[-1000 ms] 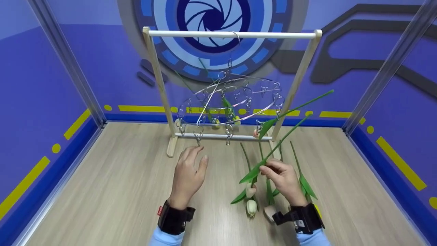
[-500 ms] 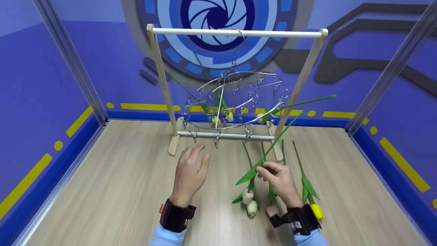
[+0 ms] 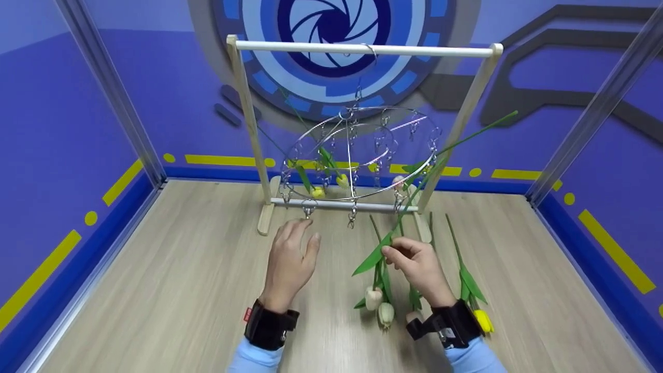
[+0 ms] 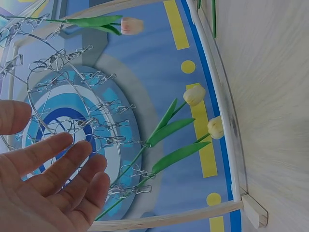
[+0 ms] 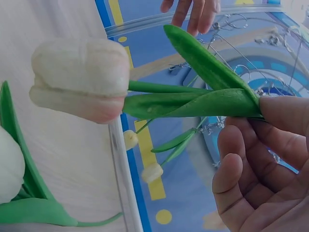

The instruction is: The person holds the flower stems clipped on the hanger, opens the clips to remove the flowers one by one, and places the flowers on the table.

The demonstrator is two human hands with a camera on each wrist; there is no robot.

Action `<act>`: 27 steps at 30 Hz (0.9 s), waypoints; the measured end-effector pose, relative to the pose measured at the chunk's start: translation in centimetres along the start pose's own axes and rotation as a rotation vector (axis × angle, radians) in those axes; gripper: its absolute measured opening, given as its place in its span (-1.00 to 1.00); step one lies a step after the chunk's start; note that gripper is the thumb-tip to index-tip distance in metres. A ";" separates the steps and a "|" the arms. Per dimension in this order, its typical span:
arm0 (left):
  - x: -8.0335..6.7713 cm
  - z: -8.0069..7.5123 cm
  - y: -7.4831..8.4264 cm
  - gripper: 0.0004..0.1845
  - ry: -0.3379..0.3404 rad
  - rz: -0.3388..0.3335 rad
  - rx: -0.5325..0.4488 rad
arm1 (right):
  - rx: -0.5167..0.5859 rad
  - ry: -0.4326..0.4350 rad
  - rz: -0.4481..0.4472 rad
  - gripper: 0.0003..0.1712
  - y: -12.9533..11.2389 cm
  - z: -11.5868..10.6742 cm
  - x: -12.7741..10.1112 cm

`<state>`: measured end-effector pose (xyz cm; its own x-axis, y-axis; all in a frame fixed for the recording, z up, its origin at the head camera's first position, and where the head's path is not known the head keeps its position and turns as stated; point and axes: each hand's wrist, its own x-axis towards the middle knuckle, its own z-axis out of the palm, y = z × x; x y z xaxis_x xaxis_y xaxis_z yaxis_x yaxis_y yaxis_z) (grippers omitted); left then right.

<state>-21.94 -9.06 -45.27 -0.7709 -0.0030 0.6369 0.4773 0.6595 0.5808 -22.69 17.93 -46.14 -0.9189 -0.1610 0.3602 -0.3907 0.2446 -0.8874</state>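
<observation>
On the floor lie four tulips (image 3: pixel 384 312); right hand (image 3: pixel 417 269) pinches a fifth.

Light blue sleeves (image 3: pixel 254 360); black wrist straps (image 3: pixel 271 327), the left with a small red tag.

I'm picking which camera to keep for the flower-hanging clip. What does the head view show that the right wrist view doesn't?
Only the head view shows the whole wooden rack, the tulips lying on the table and both wrists. Only the right wrist view shows close up the right hand pinching the held tulip by its leaf and stem. Both show the round wire clip hanger and the open left hand.
</observation>
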 end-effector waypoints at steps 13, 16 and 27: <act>0.0 0.6 -0.4 -0.67 -0.011 -0.007 0.007 | -0.006 -0.094 -0.011 -0.87 0.3 0.9 0.4; 0.0 0.6 -0.4 -0.67 -0.013 -0.010 0.000 | -0.022 -0.123 0.059 -0.86 0.5 1.2 0.6; 0.0 0.8 -0.6 -0.68 -0.008 0.006 0.007 | -0.088 -0.249 0.204 -0.83 0.9 1.9 1.7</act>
<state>-22.51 -8.87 -46.03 -0.7717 0.0068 0.6360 0.4788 0.6644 0.5739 -24.52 16.11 -46.91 -0.9413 -0.3263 0.0861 -0.2128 0.3759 -0.9019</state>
